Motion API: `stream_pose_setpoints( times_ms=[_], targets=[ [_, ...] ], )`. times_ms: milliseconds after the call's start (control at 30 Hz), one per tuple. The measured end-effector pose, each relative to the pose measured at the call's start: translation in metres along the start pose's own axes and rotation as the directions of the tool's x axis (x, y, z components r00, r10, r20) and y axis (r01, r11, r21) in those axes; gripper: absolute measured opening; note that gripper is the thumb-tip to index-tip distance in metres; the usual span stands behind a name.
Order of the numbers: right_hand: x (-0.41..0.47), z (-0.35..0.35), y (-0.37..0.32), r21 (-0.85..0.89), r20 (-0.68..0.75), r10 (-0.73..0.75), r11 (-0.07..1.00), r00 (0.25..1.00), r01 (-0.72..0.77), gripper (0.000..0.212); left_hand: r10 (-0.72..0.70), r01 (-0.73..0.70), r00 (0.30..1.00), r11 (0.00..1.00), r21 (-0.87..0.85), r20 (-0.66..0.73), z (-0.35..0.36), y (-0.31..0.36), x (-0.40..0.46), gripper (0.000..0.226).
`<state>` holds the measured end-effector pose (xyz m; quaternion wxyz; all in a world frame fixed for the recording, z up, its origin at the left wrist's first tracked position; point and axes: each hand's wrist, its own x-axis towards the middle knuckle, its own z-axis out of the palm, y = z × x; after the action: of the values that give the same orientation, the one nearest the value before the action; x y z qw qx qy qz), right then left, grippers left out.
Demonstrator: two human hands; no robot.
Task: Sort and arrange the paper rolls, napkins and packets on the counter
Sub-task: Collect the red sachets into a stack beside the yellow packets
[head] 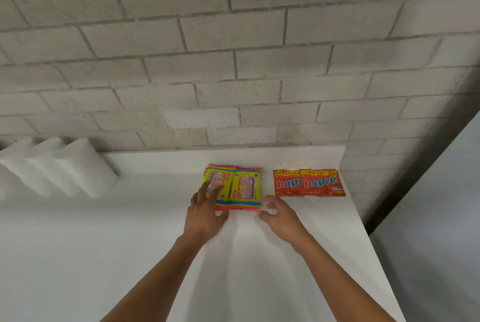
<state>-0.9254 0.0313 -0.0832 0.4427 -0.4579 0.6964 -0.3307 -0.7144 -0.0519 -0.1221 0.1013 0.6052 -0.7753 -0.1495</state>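
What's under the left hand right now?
The left hand lies on the left stack of yellow Giggles packets; more packet edges peek out beneath. How many are stacked is hidden.

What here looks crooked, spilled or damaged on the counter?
Nothing is spilled or torn. The yellow Giggles packets overlap unevenly, with edges fanning out at the left under the left hand. The red hapee packets overlap in a neat row. The paper rolls lean against the wall.

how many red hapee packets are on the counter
2 show. One red hapee packet lies near the back right of the counter; the other overlaps its right edge, nearer the counter's right end. More could be hidden underneath.
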Motion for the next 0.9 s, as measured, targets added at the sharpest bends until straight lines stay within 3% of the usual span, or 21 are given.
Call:
stream_pose_setpoints(
  times_ms=[133,300,533,900],
  targets=[
    [0.021,0.017,-0.023,-0.081,0.037,-0.05,0.995,0.998,0.053,0.039,-0.052,0.049,0.999,0.987,0.155,0.016,0.005,-0.013,0.007,0.076],
    [0.043,0.036,-0.021,-0.175,0.029,0.025,0.984,0.999,-0.019,0.049,-0.071,0.071,0.997,0.997,0.017,-0.01,0.005,-0.017,0.005,0.064],
    [0.053,0.044,-0.016,-0.288,-0.044,-0.005,0.958,0.999,-0.008,0.052,-0.098,0.097,0.995,0.994,-0.048,-0.022,0.003,-0.017,0.009,0.058],
    [0.069,0.054,-0.026,-0.308,-0.044,-0.006,0.951,0.999,-0.008,0.062,-0.112,0.109,0.993,0.99,-0.095,-0.033,-0.002,-0.033,0.017,0.057]
  ],
)
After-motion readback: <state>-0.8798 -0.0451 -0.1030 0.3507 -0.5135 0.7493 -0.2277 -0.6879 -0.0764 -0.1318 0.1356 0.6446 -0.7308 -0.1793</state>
